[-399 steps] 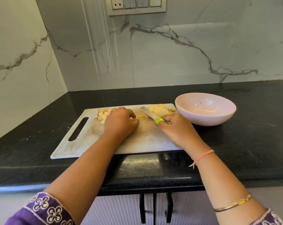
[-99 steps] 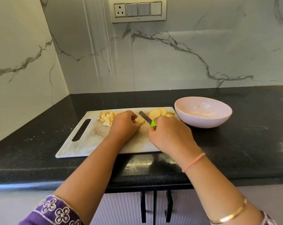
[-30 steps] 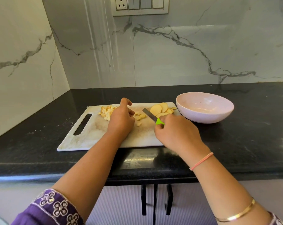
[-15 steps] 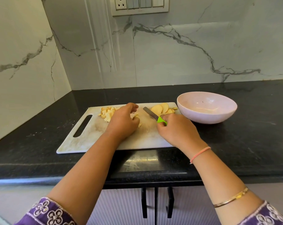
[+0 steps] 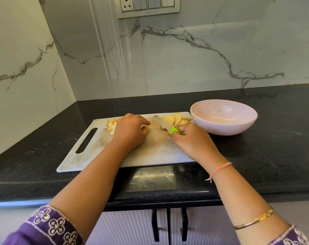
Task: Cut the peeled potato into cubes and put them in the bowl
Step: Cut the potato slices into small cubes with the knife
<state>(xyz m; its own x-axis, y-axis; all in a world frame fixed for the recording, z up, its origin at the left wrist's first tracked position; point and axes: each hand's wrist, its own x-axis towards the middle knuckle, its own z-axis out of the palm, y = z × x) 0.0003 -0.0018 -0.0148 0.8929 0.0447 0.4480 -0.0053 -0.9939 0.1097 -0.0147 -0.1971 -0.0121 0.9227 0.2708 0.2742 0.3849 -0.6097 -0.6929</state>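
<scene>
Potato slices point(image 5: 174, 119) lie fanned out at the far right corner of the cutting board point(image 5: 150, 151), close beside the pink bowl point(image 5: 226, 129) on the black counter point(image 5: 274, 147). Right hand point(image 5: 192, 142) has its fingers wrapped round the green handle of the knife point(image 5: 163, 123), and the blade points away and to the left, lying low against the near edge of the slices. Left hand point(image 5: 130, 132) sits knuckles-up in the middle of the board with its fingers curled close together and tips down. A pale bit shows by the thumb, but I can't tell whether it's pinched or just lying there. On the far side of that hand, near the board's handle slot, sits a small heap of cubes point(image 5: 111, 125). Up on the marble wall there's a switch panel point(image 5: 148, 5).
</scene>
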